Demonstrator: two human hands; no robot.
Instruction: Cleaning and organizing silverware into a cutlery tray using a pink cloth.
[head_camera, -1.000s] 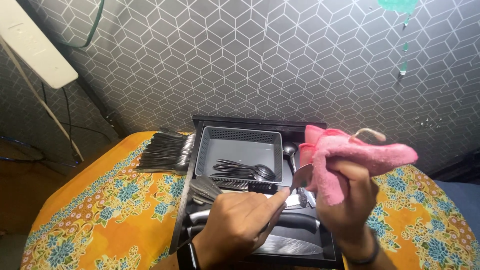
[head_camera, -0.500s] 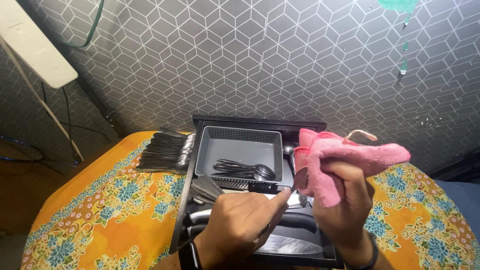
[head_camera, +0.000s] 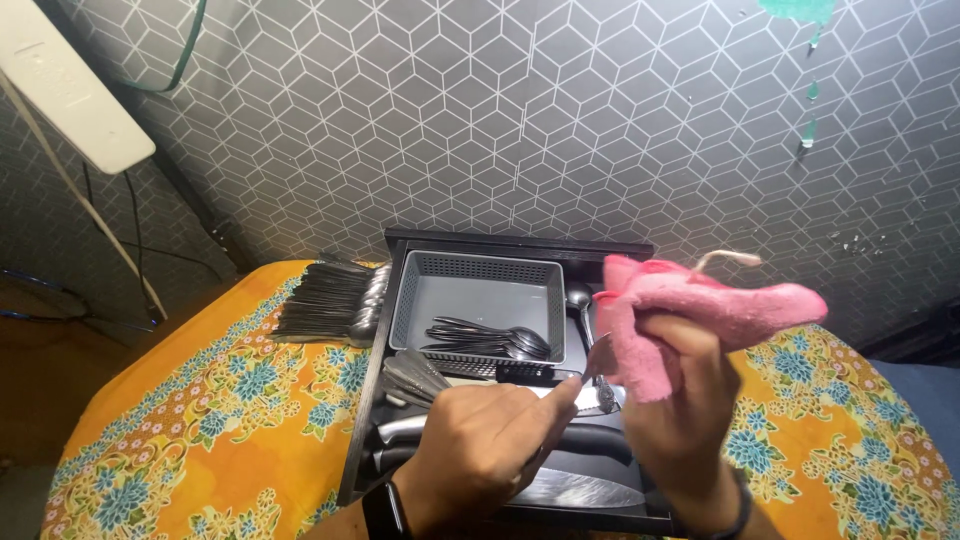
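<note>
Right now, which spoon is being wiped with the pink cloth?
The spoon the left hand holds up; the right hand wraps the pink cloth round its bowl. The other spoons lie in the grey basket and on the tablecloth.

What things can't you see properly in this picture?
- Spoon, head view: the pink cloth covers most of its bowl; the left hand hides its handle.
- Big knife in the black tray: both hands cover part of it.
- Right hand: wrist cut off by the bottom edge.
- Cutlery pile on the flowery cloth: too dark to count.
</note>
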